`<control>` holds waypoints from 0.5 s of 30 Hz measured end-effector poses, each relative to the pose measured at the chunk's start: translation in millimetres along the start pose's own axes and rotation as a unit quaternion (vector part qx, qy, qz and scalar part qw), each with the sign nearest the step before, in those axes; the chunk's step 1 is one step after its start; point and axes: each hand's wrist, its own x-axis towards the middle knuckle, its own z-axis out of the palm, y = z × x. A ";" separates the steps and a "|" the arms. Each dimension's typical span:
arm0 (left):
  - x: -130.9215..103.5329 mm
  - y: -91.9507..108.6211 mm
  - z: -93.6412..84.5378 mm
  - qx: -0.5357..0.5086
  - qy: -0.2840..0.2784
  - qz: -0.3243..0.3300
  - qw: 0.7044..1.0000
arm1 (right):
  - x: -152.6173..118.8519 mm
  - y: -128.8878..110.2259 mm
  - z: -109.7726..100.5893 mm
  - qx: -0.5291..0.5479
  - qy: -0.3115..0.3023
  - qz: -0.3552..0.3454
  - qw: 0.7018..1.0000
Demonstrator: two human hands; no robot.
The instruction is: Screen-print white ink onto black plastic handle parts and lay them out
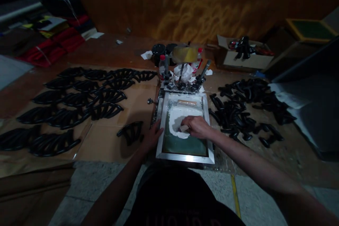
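Note:
A silk-screen printing frame (185, 158) with a metal border lies flat in front of me, its green mesh (185, 145) partly covered by white ink (174, 114). My right hand (196, 126) is closed around a small squeegee (184, 127), whose lower edge is in the ink. At the frame's left rail, my left hand (153, 136) is closed on the edge; its lower fingers are dark and partly hidden. Across the upper part of the mesh lies a wooden-handled squeegee (187, 102). The hinge clamps (182, 85) stand at the frame's far end.
Rows of curved black handles (106, 95) cover cardboard on the left, with one group (131, 132) nearer my left hand. A loose heap of black handles (241, 106) lies right. Behind the clamps are bottles (162, 65), crumpled paper (183, 72) and black tubs (158, 50). A carton (245, 59) stands farther back.

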 end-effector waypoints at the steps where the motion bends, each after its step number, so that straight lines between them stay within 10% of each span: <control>1: 0.3 -0.6 0.1 0.002 0.001 -0.001 1.000 | 1.2 -1.7 3.8 -0.007 0.025 0.016 1.000; 7: 0.2 0.4 -0.8 0.023 -0.002 -0.015 1.000 | -12.9 -11.1 25.6 0.028 0.032 -0.016 0.999; 15: -16.6 53.5 -21.2 0.010 0.025 0.001 1.000 | 36.9 41.4 -54.7 0.035 0.193 0.194 0.961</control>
